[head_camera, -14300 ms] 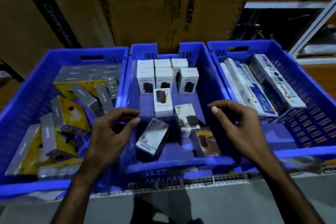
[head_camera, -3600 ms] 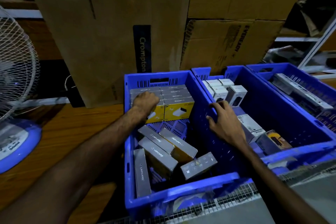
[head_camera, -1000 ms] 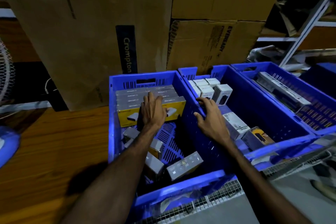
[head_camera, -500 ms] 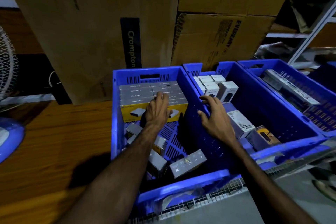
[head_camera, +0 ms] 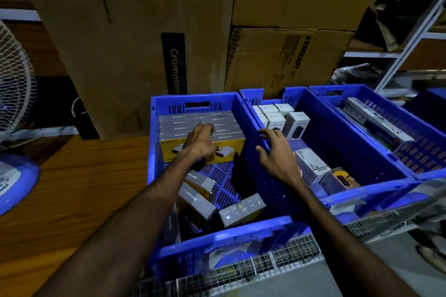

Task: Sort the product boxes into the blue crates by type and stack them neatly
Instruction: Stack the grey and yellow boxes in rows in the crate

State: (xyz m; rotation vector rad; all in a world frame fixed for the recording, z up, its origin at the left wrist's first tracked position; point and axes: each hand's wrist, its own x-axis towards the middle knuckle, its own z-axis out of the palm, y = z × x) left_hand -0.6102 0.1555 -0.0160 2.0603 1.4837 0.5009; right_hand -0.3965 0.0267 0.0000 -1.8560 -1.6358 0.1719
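We rest our left hand [head_camera: 201, 142], fingers loosely bent and gripping nothing, against the packed rows of yellow-and-grey boxes [head_camera: 226, 137] at the far end of the left crate [head_camera: 217, 236]; loose grey boxes [head_camera: 196, 200] lie tumbled nearer us. Our right hand [head_camera: 277, 152] spreads open over the wall shared with the middle crate [head_camera: 362, 190], beside the white boxes [head_camera: 275, 118]. Cardboard cartons [head_camera: 135, 50] stand behind, with a fan [head_camera: 14, 94] at the left.

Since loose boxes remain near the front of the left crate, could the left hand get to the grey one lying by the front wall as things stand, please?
Probably yes. The grey box lies uncovered on top, and the left hand, resting on the stacked row behind, need only draw back; nothing stands between them.
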